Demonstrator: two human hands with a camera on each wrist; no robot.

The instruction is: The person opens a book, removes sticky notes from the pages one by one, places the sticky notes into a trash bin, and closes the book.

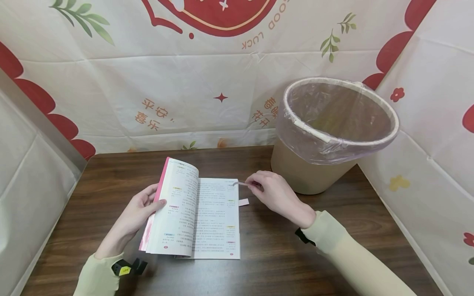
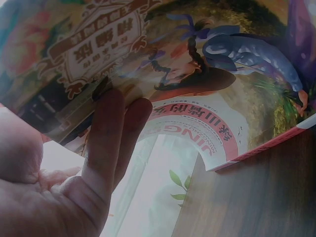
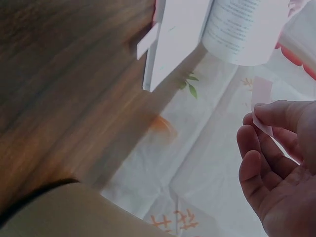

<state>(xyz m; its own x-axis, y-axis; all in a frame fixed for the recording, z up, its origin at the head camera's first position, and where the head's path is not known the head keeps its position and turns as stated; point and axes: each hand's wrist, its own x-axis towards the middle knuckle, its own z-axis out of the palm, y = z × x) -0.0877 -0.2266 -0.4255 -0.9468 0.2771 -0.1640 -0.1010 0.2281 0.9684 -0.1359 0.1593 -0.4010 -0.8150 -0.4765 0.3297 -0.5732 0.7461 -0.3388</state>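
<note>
An open book (image 1: 216, 222) with printed pages lies on the table, its left half raised and its right half flat. My left hand (image 1: 138, 209) grips the raised half, thumb on the page and fingers behind the illustrated cover (image 2: 247, 94). Over the upper right edge of the right page, my right hand (image 1: 277, 193) pinches a small pale strip of paper (image 3: 261, 91) between thumb and fingers. The strip's free end overlaps the page in the head view. Just below, a white paper tab (image 1: 244, 202) sticks out from the book's right side.
A beige trash bin (image 1: 312, 176) with a clear plastic liner (image 1: 307, 144) stands at the back right, close to my right hand. The dark wooden table (image 1: 281, 259) is bordered by printed cloth (image 1: 207, 119) behind and at the sides.
</note>
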